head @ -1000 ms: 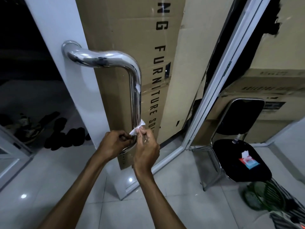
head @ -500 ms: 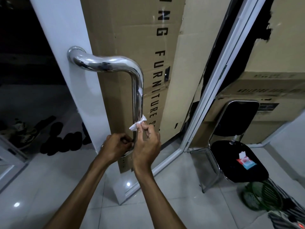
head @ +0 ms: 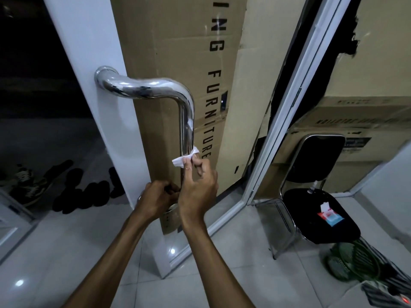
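A shiny chrome door handle (head: 155, 87) bends out from the white door frame (head: 89, 63) and runs down the glass door. My right hand (head: 198, 185) pinches a small white wipe (head: 184, 158) against the vertical bar of the handle. My left hand (head: 158, 198) is curled round the lower end of the bar, just below and left of the right hand. The bottom of the handle is hidden behind both hands.
Brown cardboard (head: 178, 63) with black lettering stands behind the glass. A black chair (head: 315, 207) at the right carries a pack of wipes (head: 329, 215). Dark shoes (head: 82, 187) lie on the floor at the left. A green basket (head: 347, 261) sits at the lower right.
My right hand has slid the wipe a little way up the vertical bar. My left hand has stayed at the bar's lower end. The view has dropped slightly.
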`<state>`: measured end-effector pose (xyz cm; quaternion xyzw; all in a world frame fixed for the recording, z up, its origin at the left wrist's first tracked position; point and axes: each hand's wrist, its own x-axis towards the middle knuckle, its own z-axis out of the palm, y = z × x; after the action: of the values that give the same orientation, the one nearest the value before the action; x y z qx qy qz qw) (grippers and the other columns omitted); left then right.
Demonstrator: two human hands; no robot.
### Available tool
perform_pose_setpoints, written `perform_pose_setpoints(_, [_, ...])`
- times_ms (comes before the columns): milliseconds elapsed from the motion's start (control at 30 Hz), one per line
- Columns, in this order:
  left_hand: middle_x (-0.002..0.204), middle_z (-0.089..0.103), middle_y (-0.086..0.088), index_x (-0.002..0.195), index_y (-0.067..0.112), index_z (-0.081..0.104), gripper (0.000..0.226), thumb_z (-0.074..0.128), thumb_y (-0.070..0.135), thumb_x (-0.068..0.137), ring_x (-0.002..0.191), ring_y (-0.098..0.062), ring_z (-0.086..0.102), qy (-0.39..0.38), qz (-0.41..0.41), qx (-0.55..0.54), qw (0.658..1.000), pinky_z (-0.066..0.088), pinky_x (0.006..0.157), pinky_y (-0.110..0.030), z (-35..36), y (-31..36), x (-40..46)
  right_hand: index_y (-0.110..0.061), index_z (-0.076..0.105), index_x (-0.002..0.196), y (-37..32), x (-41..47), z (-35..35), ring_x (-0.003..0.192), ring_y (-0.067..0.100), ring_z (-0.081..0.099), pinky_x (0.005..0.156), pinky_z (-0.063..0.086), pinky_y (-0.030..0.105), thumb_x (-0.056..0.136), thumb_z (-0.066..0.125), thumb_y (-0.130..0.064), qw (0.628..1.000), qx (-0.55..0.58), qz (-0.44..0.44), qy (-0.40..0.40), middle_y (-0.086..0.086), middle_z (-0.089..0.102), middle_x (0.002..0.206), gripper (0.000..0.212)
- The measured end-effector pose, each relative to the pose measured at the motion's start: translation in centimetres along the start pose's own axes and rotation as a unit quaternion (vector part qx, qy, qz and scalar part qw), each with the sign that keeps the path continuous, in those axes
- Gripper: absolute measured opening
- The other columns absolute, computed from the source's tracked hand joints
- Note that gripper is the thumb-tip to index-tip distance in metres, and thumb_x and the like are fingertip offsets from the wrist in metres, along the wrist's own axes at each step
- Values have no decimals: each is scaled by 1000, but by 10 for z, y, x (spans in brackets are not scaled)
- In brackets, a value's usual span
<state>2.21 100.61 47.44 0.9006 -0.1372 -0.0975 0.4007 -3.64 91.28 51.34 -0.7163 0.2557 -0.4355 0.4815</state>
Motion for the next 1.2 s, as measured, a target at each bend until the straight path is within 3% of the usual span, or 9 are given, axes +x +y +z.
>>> perform_pose_setpoints(133, [81,77,7,76,31,73,16,78,27,91,74,-16,75,-3,5,-4,1000,66,76,-45,-1,-3,1,-34,66,103,11,-9,-1,92,3,59,71,59,30,95,63,-51,1000,0,1,-8,-16,64,97,19])
perform_pose_setpoints(300, [78,71,5,75,28,66,24,72,18,96,75,-19,72,3,13,1,1000,64,81,-45,-2,5,-3,-31,67,102,-3,0,0,89,-1,55,65,43,11,94,65,-50,1000,-7,-6,2,-12,64,98,21])
perform_pose_setpoints(500, [79,72,2,76,27,66,21,74,19,95,74,-21,72,1,18,3,1000,65,79,-48,-5,5,-3,-28,68,105,-6,2,2,89,-2,55,66,45,13,95,63,-51,1000,1,-24,10,-17,61,97,26])
perform_pose_setpoints(600, [81,72,1,76,28,66,22,75,18,94,76,-22,72,8,17,5,1000,64,79,-48,-3,5,-2,-30,66,103,0,-1,2,93,1,58,69,54,20,96,63,-51,1000,-2,-21,8,-13,65,100,23])
perform_pose_setpoints(733, [78,72,2,79,24,69,16,76,21,93,73,-20,72,2,31,-3,1000,65,77,-47,-4,3,-3,-27,69,104,-21,10,1,87,-15,52,60,44,7,95,65,-48,999,19,-31,17,-18,59,97,23])
perform_pose_setpoints(833, [75,72,4,74,29,67,22,78,22,92,71,-19,72,-9,35,4,999,65,75,-47,-4,2,-3,-22,70,104,-28,17,1,93,-21,54,73,41,-3,95,69,-39,998,44,-46,19,-18,59,95,18])
perform_pose_setpoints(933, [79,74,3,77,31,67,20,79,24,91,73,-19,73,-2,36,-2,999,65,75,-48,-4,0,-3,-24,69,104,-22,10,0,99,-22,52,75,42,-3,95,65,-45,998,36,-41,14,-17,60,96,23])
perform_pose_setpoints(1033, [78,72,5,76,32,65,23,77,22,93,72,-19,73,0,35,1,999,65,76,-47,-4,5,-6,-28,69,103,-25,11,-1,88,-18,54,67,46,2,95,63,-50,999,22,-40,18,-17,61,96,24])
perform_pose_setpoints(1200, [70,69,6,70,28,63,28,73,21,95,69,-21,72,-11,29,2,1000,65,75,-48,-5,7,-6,-23,71,106,-44,25,-2,89,-20,55,70,44,-2,96,70,-40,997,58,-51,18,-16,62,99,20])
